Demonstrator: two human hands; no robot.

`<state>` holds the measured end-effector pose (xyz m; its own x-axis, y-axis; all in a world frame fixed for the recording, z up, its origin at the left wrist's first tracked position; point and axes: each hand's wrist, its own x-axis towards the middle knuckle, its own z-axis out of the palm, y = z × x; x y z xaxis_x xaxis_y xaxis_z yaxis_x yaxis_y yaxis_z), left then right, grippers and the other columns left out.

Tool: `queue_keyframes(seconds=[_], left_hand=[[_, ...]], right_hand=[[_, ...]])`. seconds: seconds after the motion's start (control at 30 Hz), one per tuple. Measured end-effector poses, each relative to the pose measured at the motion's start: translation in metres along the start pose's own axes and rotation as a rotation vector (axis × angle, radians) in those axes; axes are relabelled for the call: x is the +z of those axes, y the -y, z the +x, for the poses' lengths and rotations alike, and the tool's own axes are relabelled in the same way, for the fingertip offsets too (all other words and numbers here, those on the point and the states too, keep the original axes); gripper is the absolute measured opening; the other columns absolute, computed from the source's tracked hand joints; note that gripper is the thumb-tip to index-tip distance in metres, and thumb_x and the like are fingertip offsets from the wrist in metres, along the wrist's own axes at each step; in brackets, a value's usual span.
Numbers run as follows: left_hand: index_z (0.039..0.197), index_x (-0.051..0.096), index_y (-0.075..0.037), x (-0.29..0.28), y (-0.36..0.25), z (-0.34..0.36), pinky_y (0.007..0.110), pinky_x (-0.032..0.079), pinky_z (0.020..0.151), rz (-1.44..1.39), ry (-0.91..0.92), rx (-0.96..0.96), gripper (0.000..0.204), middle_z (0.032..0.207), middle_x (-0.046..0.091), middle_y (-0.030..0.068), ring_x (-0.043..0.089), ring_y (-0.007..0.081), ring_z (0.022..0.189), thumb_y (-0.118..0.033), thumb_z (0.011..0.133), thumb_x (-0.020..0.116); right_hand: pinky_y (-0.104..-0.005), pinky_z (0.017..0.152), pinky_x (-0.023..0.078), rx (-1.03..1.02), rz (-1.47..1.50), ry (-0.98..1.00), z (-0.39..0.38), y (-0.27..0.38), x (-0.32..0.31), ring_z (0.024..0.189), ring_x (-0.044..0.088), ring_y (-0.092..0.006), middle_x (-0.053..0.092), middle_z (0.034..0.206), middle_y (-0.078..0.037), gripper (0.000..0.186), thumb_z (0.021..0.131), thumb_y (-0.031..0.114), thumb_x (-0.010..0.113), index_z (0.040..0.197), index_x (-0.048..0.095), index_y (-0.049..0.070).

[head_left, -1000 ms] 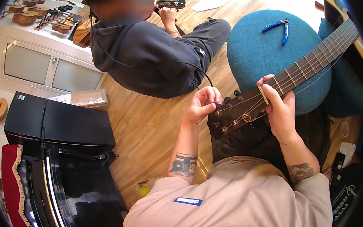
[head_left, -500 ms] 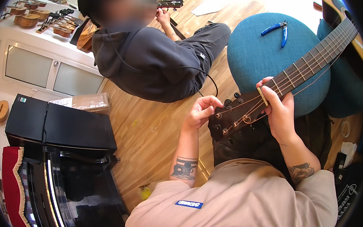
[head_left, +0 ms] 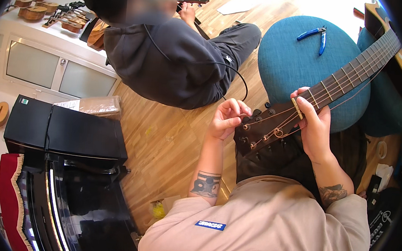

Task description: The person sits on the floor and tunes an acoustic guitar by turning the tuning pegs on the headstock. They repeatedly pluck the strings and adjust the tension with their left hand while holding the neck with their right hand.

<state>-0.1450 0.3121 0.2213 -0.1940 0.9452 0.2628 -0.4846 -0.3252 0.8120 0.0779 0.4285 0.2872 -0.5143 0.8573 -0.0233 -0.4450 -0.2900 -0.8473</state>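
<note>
An acoustic guitar (head_left: 341, 82) slants from the upper right toward me, its dark headstock (head_left: 267, 127) nearest the middle. At the headstock's left edge, the bent fingers of my left hand (head_left: 225, 119) close on a tuning peg (head_left: 248, 119), which they partly cover. My right hand (head_left: 315, 127) wraps the neck at the pale nut (head_left: 297, 108), thumb on top. Copper-coloured strings run to the posts, and one loose string end makes a small coil (head_left: 279, 132) over the headstock. Another string hangs slack beside the neck.
Blue-handled cutters (head_left: 322, 40) lie on a round teal stool (head_left: 282, 51) beyond the neck. A person (head_left: 163, 66) in dark clothes sits on the wood floor with another guitar. A black piano (head_left: 83, 187) stands at left; small guitars (head_left: 33, 12) fill a white counter behind.
The view has shifted slightly, so most things sit a little farther right. My left fingers have changed their bend at the tuning peg. My right hand keeps its hold on the neck.
</note>
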Motion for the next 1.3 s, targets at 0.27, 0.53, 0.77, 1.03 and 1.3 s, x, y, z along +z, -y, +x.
queue_keyframes(seconds=[0.27, 0.53, 0.77, 1.03, 1.3], left_hand=[[0.099, 0.057, -0.007, -0.008, 0.006, -0.006, 0.024, 0.049, 0.078, 0.032, -0.061, -0.12, 0.03, 0.095, 0.065, 0.0058, 0.062, 0.0138, 0.086, 0.002, 0.076, 0.075], [0.098, 0.057, -0.007, 0.001, -0.006, 0.001, 0.026, 0.046, 0.083, 0.037, -0.061, -0.179, 0.027, 0.093, 0.061, 0.0068, 0.058, 0.0152, 0.09, 0.001, 0.077, 0.071], [0.101, 0.059, -0.004, -0.01, 0.001, -0.004, 0.023, 0.049, 0.078, 0.119, -0.017, -0.171, 0.024, 0.089, 0.065, 0.0035, 0.063, 0.0105, 0.087, -0.01, 0.083, 0.075], [0.092, 0.064, -0.001, -0.013, 0.004, 0.0, 0.023, 0.045, 0.074, 0.173, 0.051, -0.174, 0.019, 0.082, 0.062, 0.0017, 0.057, 0.0081, 0.081, -0.018, 0.086, 0.071], [0.091, 0.067, 0.0, -0.013, 0.005, -0.007, 0.025, 0.037, 0.07, 0.218, 0.038, -0.163, 0.033, 0.082, 0.057, 0.004, 0.05, 0.0127, 0.077, -0.03, 0.081, 0.076]], right_hand=[[-0.0188, 0.053, 0.042, 0.01, -0.025, -0.018, -0.005, -0.001, 0.001, 0.07, 0.057, -0.0048, 0.066, 0.098, -0.004, 0.022, 0.089, 0.015, 0.062, 0.108, 0.058, 0.005], [-0.0181, 0.053, 0.041, 0.015, -0.001, -0.041, -0.002, 0.001, 0.004, 0.068, 0.055, -0.0031, 0.066, 0.099, -0.004, 0.021, 0.09, 0.014, 0.061, 0.108, 0.059, 0.005], [-0.018, 0.052, 0.04, 0.005, -0.014, -0.044, -0.001, -0.002, 0.002, 0.068, 0.055, -0.003, 0.066, 0.098, -0.003, 0.021, 0.09, 0.015, 0.062, 0.108, 0.059, 0.005], [-0.0187, 0.053, 0.041, -0.006, 0.003, -0.02, -0.002, 0.0, 0.003, 0.071, 0.057, -0.0038, 0.065, 0.1, -0.003, 0.021, 0.091, 0.015, 0.061, 0.109, 0.058, 0.006], [-0.0194, 0.052, 0.041, -0.017, 0.014, 0.008, -0.002, -0.004, 0.002, 0.064, 0.052, -0.0034, 0.066, 0.099, -0.003, 0.022, 0.09, 0.015, 0.061, 0.11, 0.058, 0.005]])
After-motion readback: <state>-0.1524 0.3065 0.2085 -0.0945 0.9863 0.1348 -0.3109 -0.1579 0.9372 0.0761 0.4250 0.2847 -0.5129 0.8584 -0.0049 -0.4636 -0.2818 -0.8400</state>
